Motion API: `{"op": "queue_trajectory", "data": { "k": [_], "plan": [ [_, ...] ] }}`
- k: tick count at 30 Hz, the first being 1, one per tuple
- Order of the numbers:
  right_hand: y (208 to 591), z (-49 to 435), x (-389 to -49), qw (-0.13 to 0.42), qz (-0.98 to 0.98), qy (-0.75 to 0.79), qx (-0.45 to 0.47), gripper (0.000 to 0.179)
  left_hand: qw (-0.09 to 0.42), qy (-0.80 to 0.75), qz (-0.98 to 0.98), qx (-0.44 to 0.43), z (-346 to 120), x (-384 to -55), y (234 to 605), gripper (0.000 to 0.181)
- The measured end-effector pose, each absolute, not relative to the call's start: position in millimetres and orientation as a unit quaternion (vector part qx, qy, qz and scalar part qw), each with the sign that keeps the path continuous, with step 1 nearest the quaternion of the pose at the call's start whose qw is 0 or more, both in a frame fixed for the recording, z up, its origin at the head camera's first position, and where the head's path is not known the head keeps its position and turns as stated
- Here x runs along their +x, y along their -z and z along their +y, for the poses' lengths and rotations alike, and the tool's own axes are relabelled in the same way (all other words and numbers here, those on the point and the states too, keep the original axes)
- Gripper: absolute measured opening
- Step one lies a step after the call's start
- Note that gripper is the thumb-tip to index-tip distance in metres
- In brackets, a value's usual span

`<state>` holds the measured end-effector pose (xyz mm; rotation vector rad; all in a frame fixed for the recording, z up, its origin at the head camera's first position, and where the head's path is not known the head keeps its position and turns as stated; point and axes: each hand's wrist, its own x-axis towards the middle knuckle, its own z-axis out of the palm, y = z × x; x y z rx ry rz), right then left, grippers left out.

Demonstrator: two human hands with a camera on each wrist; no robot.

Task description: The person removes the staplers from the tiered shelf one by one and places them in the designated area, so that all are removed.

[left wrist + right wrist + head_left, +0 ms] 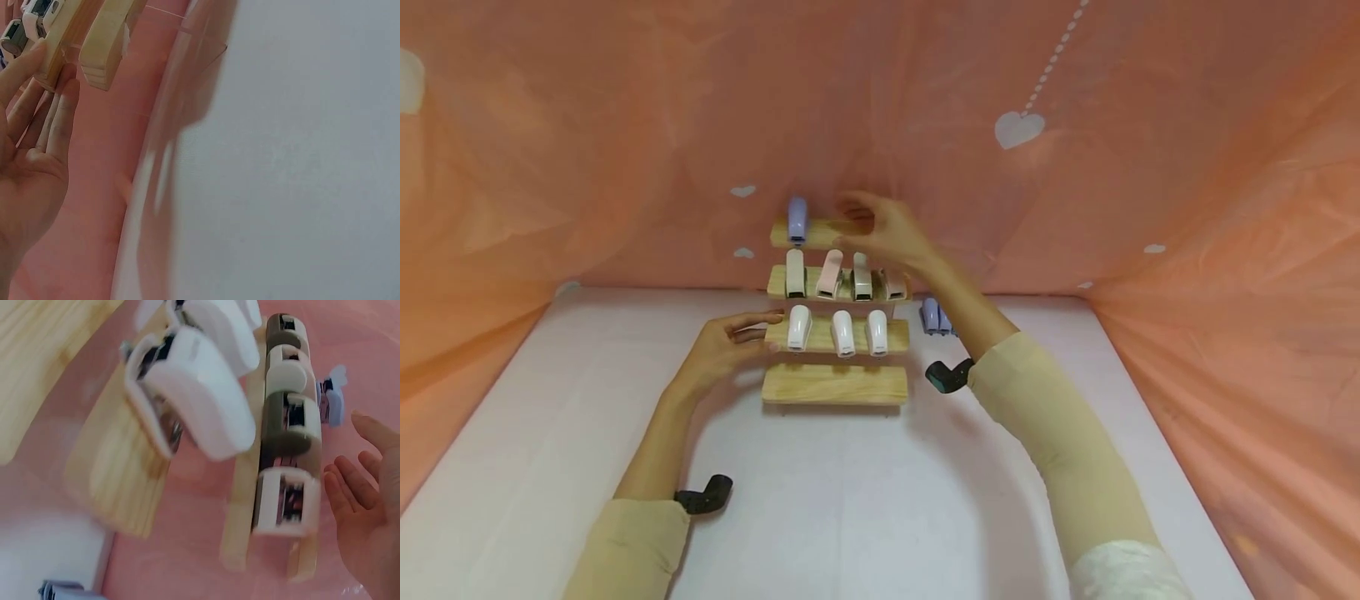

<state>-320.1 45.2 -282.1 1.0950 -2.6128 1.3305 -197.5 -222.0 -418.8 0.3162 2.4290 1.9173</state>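
A tiered wooden display rack (835, 385) stands against the back cloth. My left hand (724, 346) pinches the left end of its third board from the top, thumb above and fingers below, as the left wrist view shows. At the right of the top board is my right hand (887, 233), fingers loosely bent, holding nothing visible. A lavender stapler (797, 220) stands at that board's left end. Several pale green, pink and grey staplers (831, 275) line the second board, the rightmost partly behind my right wrist. Three white staplers (843, 333) sit on the third board.
On the white tabletop (842, 500), lavender staplers (931, 317) stand right of the rack, partly hidden by the right forearm. Orange-pink cloth (880, 108) with white hearts hangs behind and along both sides. The rack's lowest board bears no stapler.
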Motion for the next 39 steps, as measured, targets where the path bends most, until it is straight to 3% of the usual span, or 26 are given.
{"op": "queue_trajectory", "data": {
  "k": [6,13,28,39],
  "plan": [
    [282.3,26.7,-322.5,-0.007,-0.848,-0.400,0.348,0.070,0.012,-0.634,0.763,0.125,-222.2,-196.9,420.3,0.044],
    [281.7,11.2,-324.6,0.014,-0.879,-0.351,0.322,0.081,0.021,-0.640,0.759,0.114,-220.5,-198.3,418.9,0.047],
    [284.6,-6.2,-327.3,0.002,-0.878,-0.360,0.315,0.076,0.021,-0.649,0.751,0.122,-218.7,-200.7,419.1,0.046],
    [282.6,18.8,-327.1,-0.015,-0.846,-0.432,0.311,0.074,0.022,-0.646,0.754,0.118,-216.6,-199.3,417.3,0.048]
  ]
}}
